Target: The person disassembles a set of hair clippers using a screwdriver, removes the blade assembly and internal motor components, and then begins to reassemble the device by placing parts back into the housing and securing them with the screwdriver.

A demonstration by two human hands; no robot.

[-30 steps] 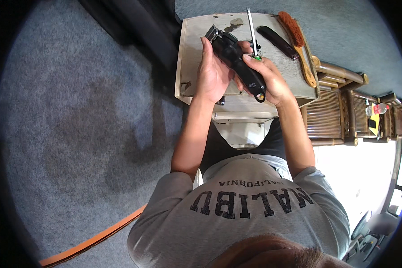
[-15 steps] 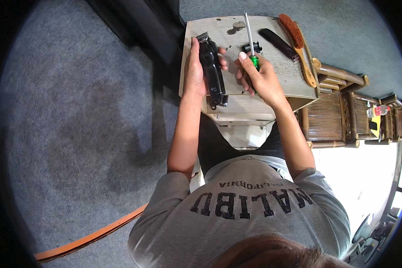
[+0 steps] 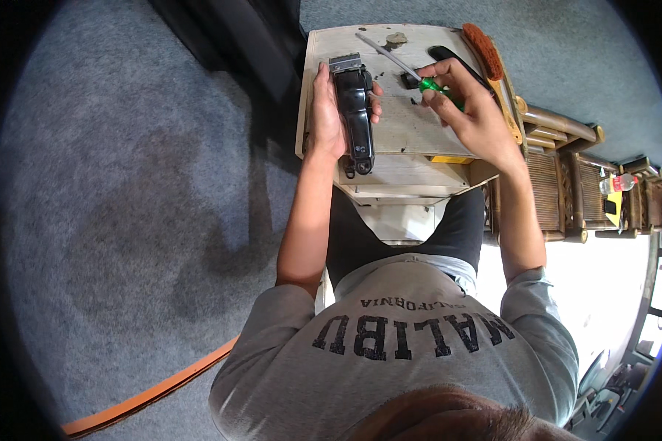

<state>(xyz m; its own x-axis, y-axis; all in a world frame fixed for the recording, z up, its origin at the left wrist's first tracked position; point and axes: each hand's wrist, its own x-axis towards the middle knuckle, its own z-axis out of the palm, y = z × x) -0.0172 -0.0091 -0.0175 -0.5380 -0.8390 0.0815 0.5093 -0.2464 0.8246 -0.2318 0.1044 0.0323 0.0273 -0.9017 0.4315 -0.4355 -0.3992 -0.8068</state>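
Note:
My left hand (image 3: pixel 326 121) is wrapped round a black hair clipper (image 3: pixel 357 110), its metal blade end pointing away from me over the left of a pale wooden table (image 3: pixel 397 134). Over the table's right side, the fingers of my right hand (image 3: pixel 479 121) grip a screwdriver (image 3: pixel 391 57) by its green handle. Its long shaft slants to the far left, with the tip apart from the clipper. Just beneath the handle lies a small black part (image 3: pixel 409 81). Beyond my right hand rests a dark, slim, rounded tool (image 3: pixel 449 54), partly covered by the hand.
A brush (image 3: pixel 484 53) with orange bristles and a wooden handle lies along the table's right edge. Something yellow (image 3: pixel 450 159) shows in the compartment below the tabletop. Bamboo seating (image 3: pixel 543 192) stands at right, bearing a bottle (image 3: pixel 618 184). Dark fabric (image 3: pixel 235 37) hangs at far left.
My right hand has moved right and slightly away, and the screwdriver has swung from nearly upright to slanting left. The clipper has rolled in my left hand, showing its broad face.

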